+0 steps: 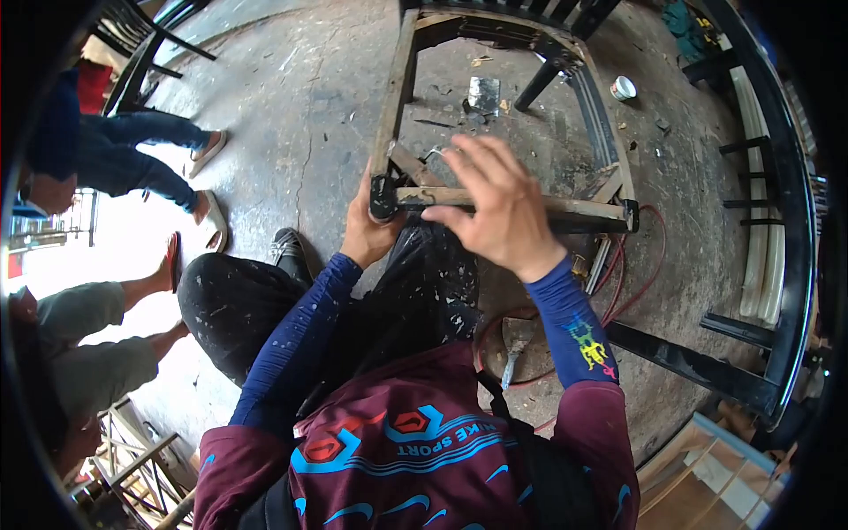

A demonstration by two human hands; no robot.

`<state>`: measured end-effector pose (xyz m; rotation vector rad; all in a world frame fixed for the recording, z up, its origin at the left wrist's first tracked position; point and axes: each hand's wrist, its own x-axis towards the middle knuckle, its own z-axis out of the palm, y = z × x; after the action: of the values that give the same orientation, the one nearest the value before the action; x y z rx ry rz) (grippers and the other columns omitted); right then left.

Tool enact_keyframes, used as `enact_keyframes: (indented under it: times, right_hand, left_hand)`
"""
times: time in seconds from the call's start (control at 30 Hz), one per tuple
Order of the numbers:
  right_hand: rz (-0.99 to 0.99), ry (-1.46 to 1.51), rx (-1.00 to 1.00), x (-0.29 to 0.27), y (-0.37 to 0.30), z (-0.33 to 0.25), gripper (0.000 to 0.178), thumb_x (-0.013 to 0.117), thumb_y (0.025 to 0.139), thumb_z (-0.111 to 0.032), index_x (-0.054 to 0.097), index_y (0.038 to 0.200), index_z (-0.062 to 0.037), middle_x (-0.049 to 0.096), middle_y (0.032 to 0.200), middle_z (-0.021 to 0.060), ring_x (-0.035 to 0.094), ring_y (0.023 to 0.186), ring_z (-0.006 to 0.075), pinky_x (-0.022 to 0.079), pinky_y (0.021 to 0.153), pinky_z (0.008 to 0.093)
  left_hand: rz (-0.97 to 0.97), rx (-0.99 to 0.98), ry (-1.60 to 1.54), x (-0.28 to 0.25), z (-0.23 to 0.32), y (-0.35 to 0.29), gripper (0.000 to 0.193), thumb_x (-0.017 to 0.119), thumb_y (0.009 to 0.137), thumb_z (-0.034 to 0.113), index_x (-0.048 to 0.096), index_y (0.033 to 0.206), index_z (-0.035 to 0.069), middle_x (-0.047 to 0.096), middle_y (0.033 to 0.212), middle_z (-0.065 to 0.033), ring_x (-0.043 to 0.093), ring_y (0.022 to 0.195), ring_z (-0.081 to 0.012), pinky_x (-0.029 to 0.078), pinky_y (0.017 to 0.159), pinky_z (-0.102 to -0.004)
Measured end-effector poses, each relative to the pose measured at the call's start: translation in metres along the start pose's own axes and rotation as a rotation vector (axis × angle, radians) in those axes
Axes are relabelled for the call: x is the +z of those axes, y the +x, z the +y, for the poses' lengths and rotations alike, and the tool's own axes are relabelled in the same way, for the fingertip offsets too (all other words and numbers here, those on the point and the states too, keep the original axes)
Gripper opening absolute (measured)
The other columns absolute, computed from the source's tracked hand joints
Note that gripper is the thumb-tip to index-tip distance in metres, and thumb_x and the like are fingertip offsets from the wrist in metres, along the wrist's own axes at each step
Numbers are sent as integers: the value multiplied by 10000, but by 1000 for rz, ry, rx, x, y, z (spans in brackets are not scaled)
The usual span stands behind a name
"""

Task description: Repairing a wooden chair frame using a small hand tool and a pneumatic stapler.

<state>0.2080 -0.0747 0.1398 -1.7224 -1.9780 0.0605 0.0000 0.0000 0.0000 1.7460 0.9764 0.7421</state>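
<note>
A chair frame (512,201) of bare wood and black-painted parts stands before me, its seat opening showing the floor. My left hand (369,231) is closed around the black corner at the frame's near left. Over the near rail hovers my right hand (502,208), slightly blurred, with its fingers spread and nothing visible in it. Whether its thumb touches the rail, I cannot tell. A wooden corner brace (413,166) crosses the near left corner. Close to it, by my right fingertips, is a small shiny metal piece (433,154), too small to name.
A scraper (511,364) and a red hose (616,296) lie on the floor right of my legs. A white tub (624,87) and a silvery sheet (484,94) are farther off. Black furniture frames (764,389) stand at right. Two people's legs (146,146) show at left.
</note>
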Motion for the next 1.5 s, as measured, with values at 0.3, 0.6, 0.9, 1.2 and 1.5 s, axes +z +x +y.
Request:
enact_keyframes:
  times: [0.3,0.6,0.9,1.2,1.5]
  right_hand:
    - [29,-178,56,40,-12,-2,560,778,777,-482,687,1173,-97,591,856,77,616,819,278,442,691,415]
    - [171,-128,-7,47,-5,-5,454,806,760,-447,719,988,-65,638,748,53,624,717,264,402,646,387]
    - [-156,125,-49,-25,-7,11,782,836,748,-311,509,1400,-29,610,1289,182,591,1167,362,468,983,458]
    - [-153,-61,40,-8,-25,42,325,785,787,-232,638,1008,-44,680,867,181,650,819,405,485,696,483]
    - [-143,-147,49,-4,-25,39,314,798,779,-251,666,1003,-76,707,880,114,672,798,338,478,678,422]
  left_hand:
    - [2,33,-146,-1,4,13,946,648,761,-58,197,1588,34,614,1327,-197,607,1213,-246,457,1023,-320]
    - [27,107,-105,-4,1,16,973,603,722,-71,191,1592,73,607,1324,-221,595,1245,-337,449,1044,-361]
    - [83,35,-211,0,-10,15,555,660,711,-38,541,1247,39,650,1098,-88,623,1053,-218,496,934,-344]
    - [84,61,-161,5,-1,22,833,565,702,-58,319,1487,74,634,1163,-192,632,1071,-328,484,951,-369]
    - [155,138,-140,3,-2,22,528,631,680,-10,497,1188,34,576,1017,-153,584,923,-330,481,885,-368]
